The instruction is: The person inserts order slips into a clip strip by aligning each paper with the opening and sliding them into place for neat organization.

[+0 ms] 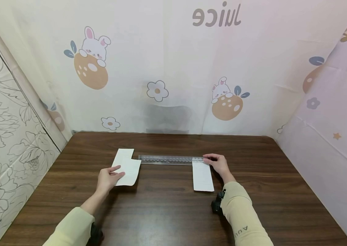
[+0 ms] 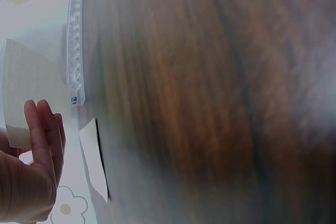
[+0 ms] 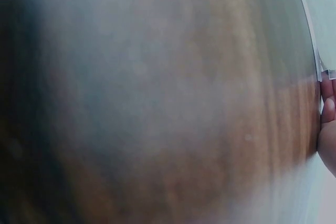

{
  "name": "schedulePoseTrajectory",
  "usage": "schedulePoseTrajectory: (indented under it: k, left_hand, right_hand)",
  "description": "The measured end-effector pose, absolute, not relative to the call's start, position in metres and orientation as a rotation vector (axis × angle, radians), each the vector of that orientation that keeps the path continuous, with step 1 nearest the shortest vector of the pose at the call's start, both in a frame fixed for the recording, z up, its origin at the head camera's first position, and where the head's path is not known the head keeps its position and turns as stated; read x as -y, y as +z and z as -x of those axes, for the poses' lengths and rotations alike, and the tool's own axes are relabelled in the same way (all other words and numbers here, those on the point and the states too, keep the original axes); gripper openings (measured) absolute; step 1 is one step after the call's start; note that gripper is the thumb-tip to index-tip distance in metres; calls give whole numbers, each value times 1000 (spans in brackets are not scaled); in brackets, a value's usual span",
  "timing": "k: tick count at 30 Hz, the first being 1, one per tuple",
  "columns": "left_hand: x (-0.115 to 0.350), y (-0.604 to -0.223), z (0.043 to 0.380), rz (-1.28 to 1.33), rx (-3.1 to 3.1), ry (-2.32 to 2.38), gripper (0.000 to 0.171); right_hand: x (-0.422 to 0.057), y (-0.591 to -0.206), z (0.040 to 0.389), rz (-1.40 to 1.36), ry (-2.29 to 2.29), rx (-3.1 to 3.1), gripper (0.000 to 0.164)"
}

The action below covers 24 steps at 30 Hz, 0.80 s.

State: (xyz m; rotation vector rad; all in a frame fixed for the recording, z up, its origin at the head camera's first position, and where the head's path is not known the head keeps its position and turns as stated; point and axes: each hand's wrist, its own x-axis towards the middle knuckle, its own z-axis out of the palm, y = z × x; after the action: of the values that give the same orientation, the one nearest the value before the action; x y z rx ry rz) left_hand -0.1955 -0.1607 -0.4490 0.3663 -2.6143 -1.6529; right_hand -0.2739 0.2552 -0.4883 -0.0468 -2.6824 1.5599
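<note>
A clear plastic ruler (image 1: 165,160) lies across the far part of the table, its right end overlapping the top of a white paper strip (image 1: 203,177). At that end my right hand (image 1: 220,166) pinches the ruler between thumb and fingers; in the right wrist view only part of the hand (image 3: 328,124) shows at the edge. To the left, my left hand (image 1: 107,179) holds a piece of white paper (image 1: 130,172) by its left side, raised above the table. Another white paper piece (image 2: 94,163) lies on the table, partly hidden behind the held one in the head view.
The brown wooden table (image 1: 161,212) reaches back to a printed curtain (image 1: 179,61) with rabbits and flowers. More printed cloth (image 1: 4,136) hangs along the left side, and another sheet (image 1: 333,136) on the right.
</note>
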Motion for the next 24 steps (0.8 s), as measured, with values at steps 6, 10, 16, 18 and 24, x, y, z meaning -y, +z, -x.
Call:
schedulePoseTrajectory:
  k: [6,10,16,18,24]
  left_hand:
    - [155,-453,192,-350,2609,-1676,37]
    - [151,-457,192,-343,2608,-1670,36]
    - [145,-462,193,-353,2591,-1704,35]
    - [143,-463,194,-357,2584,-1716,35]
    - [135,-464,197,-380,2573,-1734,35]
  right_hand:
    - [-255,-489,273,41,1573,2672,27]
    - [-256,-489,272,27,1567,2676,29]
    - [-256,-490,274,23,1565,2666,26]
    - [-256,-490,275,27,1571,2658,25]
    - [-255,-489,275,23,1569,2654,25]
